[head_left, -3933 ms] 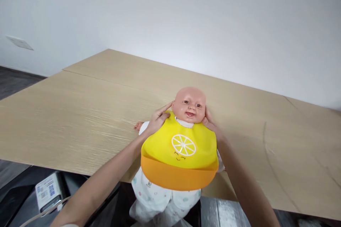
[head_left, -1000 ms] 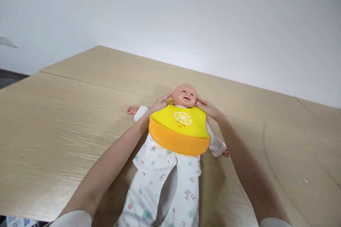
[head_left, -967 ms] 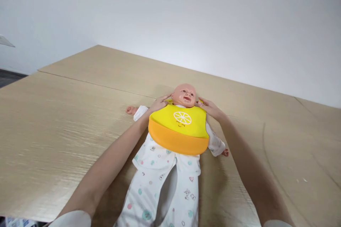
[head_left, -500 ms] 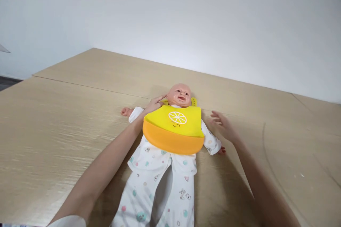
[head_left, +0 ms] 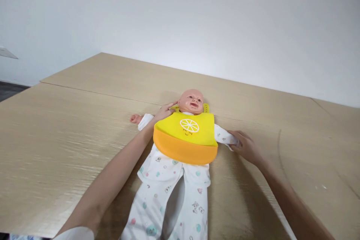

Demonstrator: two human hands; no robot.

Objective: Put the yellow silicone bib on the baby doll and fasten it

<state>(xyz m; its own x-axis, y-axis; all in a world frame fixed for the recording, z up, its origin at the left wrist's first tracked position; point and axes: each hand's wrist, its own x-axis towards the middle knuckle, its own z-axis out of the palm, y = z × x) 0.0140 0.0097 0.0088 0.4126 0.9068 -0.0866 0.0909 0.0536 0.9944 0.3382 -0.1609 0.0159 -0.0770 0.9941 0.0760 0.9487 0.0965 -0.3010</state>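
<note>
My left hand (head_left: 163, 111) rests loosely open on the bib (head_left: 186, 135) strap at the doll (head_left: 180, 165)'s neck, ten o'clock of the bib. Bib lies on the chest, looks fitted. My right hand (head_left: 246, 146), at three o'clock, grips the doll's sleeve cuff (head_left: 231, 141). Doll flat on table (head_left: 70, 127); only arm tidying seems left.
</note>
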